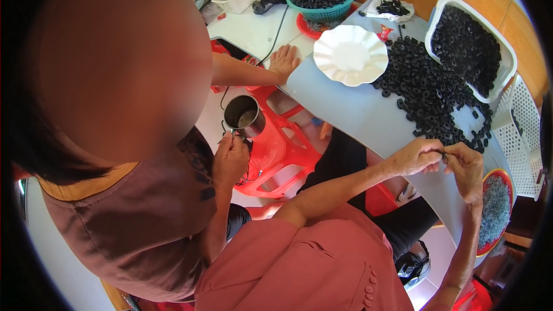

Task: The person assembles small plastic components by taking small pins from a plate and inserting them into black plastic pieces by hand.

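Observation:
Over the near edge of the table, my left hand (416,157) and my right hand (465,168) meet at their fingertips. Both are closed in a pinch on a small black piece (443,155), mostly covered by the fingers, so its exact kind is hard to make out. Just beyond them spreads a loose heap of small black ring-like parts (423,83). A white scalloped plate (351,56) sits to the left of this heap. More of the same parts fill a white tub (442,3), which is tipped toward the heap.
Left of me, a person holds a metal mug (253,125) above a red stool (282,147); their other hand (283,63) rests on the table. A green basket (349,12) of black parts stands at the back. Right are a white perforated basket (521,155) and a bowl of grey-blue bits (494,210).

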Motion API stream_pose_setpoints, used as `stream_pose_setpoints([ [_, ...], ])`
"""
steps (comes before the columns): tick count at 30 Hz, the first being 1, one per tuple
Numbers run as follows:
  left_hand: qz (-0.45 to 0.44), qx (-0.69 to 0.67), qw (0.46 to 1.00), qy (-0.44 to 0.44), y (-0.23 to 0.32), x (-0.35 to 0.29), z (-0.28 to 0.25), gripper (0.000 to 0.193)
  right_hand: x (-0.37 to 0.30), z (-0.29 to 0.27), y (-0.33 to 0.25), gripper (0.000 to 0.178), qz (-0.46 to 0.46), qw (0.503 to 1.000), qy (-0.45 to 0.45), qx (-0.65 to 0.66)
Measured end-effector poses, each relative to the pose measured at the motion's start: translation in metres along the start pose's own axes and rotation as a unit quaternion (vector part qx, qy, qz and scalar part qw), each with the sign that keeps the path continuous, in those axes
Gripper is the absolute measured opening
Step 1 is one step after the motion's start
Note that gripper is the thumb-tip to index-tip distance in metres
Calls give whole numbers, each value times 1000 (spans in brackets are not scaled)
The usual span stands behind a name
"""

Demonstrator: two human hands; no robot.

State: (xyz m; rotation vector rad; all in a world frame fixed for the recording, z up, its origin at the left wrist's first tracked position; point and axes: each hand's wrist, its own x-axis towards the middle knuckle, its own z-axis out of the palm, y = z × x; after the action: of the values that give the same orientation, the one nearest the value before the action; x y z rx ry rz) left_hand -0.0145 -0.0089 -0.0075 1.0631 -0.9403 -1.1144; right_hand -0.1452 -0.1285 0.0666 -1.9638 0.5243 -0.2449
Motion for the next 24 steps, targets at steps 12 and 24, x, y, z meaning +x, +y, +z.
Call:
stream_pose_setpoints([
  [12, -21, 18, 1000, 10, 11, -1, -13, 21, 13, -8, -10, 12, -23, 998, -48, -37],
  [24, -2, 23, 999, 25, 5, -2, -9, 22, 15, -11, -12, 11, -17, 997, -64, -26],
])
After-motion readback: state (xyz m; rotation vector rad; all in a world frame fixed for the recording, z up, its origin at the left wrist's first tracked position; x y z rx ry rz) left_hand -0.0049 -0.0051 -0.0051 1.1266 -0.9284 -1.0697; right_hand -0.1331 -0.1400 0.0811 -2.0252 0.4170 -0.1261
